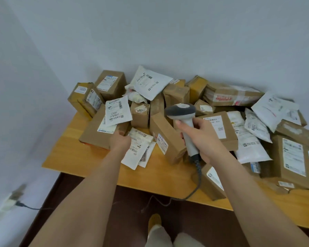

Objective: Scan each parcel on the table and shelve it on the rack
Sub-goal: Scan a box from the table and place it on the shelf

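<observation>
Right grip (200, 134) is wrapped round the handle of a grey and white scanner (183, 118), whose head points away over the heap while its coiled cable (197, 177) drops off the near edge of the worktop (89, 157). Left grip (120, 139) reaches forward with its fingers on the near corner of a large brown box (95, 132); whether they curl under it I cannot tell. A white label sheet (117, 111) lies tilted on top of that box. Between the two arms, flat white mailers (137, 150) lie on the wood, and just beside them a long box (166, 138) leans on its side. Farther back the parcels are piled together: brown cartons, white poly bags (150, 82) and a taped carton (230, 95) against the wall. At lower left, a wall socket (12, 198) with a plug shows, blurred.
</observation>
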Demonstrator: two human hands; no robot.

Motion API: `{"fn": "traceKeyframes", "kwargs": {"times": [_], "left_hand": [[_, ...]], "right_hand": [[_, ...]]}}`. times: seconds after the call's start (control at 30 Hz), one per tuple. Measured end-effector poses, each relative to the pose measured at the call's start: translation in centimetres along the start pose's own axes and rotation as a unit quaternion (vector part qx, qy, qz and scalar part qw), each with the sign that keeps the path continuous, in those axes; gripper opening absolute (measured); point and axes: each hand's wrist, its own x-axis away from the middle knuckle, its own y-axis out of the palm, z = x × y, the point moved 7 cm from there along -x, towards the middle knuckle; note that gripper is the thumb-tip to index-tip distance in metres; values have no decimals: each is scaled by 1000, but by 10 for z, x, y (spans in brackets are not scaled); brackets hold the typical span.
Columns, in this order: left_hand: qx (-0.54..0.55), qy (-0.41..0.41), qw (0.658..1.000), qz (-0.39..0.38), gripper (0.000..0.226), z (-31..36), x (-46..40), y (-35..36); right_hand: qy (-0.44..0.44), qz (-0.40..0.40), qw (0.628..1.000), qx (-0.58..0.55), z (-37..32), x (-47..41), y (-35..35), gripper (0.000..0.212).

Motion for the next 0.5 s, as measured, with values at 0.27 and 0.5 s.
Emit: {"fn": "traceKeyframes", "kwargs": {"times": [0.27, 0.5], "left_hand": [[-344, 102, 930, -76, 30, 18, -62, 19], [-406, 109, 904, -76, 74, 15, -98, 28]], "right_hand": [[16, -65, 997, 33, 2, -44, 43, 21], [16, -81, 996, 46, 7, -73, 50, 16]]}}
